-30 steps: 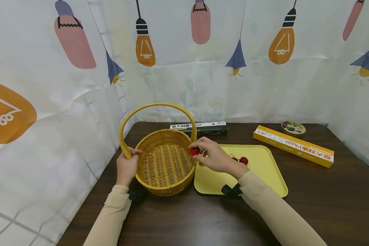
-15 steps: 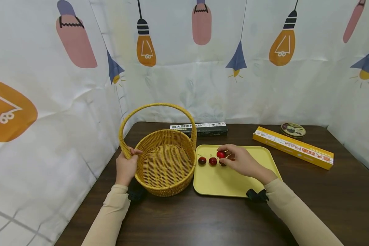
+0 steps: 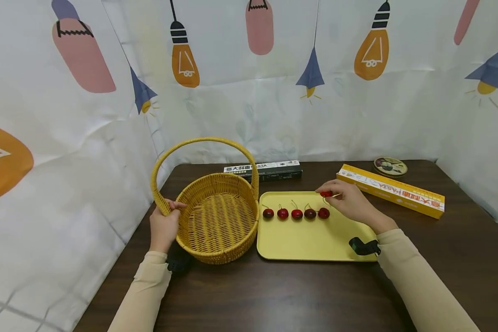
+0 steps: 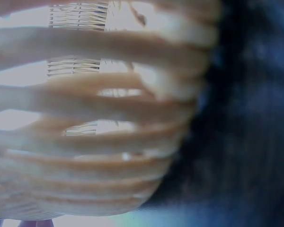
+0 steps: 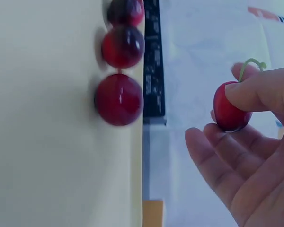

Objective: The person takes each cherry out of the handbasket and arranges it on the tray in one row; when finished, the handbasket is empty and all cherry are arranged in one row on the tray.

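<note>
My left hand (image 3: 164, 228) grips the yellow woven basket (image 3: 232, 254) at its left side, where the tall handle (image 3: 207, 139) meets the rim. Only pale weave (image 4: 75, 66) shows up close in the left wrist view, blurred. Above the far right part of the yellow tray (image 3: 311, 242), my right hand (image 3: 350, 203) pinches a red cherry (image 5: 231, 108) between thumb and fingers, its green stem (image 5: 248, 61) sticking out. Several dark red cherries (image 3: 296, 214) with stems lie in a row across the tray, the rightmost one (image 5: 119, 100) close below the held cherry.
Behind the basket and tray lies a long black-and-white pasta box (image 3: 280, 172). An orange pasta box (image 3: 392, 191) lies slanted at the right, with a round flat patterned disc (image 3: 390, 166) behind it. A white printed curtain (image 3: 249, 110) hangs beyond the dark table (image 3: 274, 299).
Holding a cherry, my right hand has moved right from the basket's right rim along the tray to its far right part, uncovering the row of cherries. My left hand stays on the basket.
</note>
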Tool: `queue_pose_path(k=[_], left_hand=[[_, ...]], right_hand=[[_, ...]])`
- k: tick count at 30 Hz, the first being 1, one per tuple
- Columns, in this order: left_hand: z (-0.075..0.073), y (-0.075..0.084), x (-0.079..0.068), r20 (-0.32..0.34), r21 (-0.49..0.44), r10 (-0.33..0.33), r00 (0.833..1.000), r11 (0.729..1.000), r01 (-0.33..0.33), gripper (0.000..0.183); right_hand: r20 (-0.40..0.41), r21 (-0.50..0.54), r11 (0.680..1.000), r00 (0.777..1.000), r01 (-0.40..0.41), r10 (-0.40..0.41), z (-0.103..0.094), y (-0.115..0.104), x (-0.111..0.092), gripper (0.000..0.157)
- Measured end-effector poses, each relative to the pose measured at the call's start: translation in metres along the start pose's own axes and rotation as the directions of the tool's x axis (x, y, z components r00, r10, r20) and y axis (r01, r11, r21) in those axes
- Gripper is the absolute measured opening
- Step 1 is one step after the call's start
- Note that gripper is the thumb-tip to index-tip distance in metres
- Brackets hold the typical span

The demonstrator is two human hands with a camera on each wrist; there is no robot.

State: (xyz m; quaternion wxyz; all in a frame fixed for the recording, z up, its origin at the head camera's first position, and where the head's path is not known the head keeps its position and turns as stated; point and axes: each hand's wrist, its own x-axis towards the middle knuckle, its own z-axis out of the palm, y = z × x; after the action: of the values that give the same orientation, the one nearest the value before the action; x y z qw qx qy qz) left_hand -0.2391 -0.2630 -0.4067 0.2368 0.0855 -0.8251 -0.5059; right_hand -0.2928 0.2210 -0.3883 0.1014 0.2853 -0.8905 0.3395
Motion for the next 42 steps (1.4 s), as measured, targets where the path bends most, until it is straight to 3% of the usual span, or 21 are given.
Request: queue_pose_path(k=[13, 22, 31, 42], left_hand=[[0.001, -0.001, 0.000, -0.001, -0.001, 0.010, 1.000, 1.000, -0.010, 0.008], [0.001, -0.001, 0.000, -0.001, -0.008, -0.003, 1.000, 1.000, 0.003, 0.008], [0.001, -0.001, 0.000, -0.007, 0.005, 0.001, 1.000, 1.000, -0.001, 0.007], [0.000, 0.001, -0.001, -0.001, 0.016, 0.009, 1.000, 1.000, -0.009, 0.009]], right_hand=[[0.082, -0.087, 0.990, 0.989, -0.114, 0.121, -0.024, 0.018, -0.010, 0.036], [0.139, -0.065, 0.979, 0.969, -0.195, 0.202, -0.030, 0.022, -0.015, 0.037], [0.126, -0.141, 0.963, 0.960, -0.230, 0.248, -0.028, 0.029, -0.017, 0.036], [0.107, -0.121, 0.960, 0.958, -0.254, 0.267, -0.022, 0.036, -0.017, 0.028]])
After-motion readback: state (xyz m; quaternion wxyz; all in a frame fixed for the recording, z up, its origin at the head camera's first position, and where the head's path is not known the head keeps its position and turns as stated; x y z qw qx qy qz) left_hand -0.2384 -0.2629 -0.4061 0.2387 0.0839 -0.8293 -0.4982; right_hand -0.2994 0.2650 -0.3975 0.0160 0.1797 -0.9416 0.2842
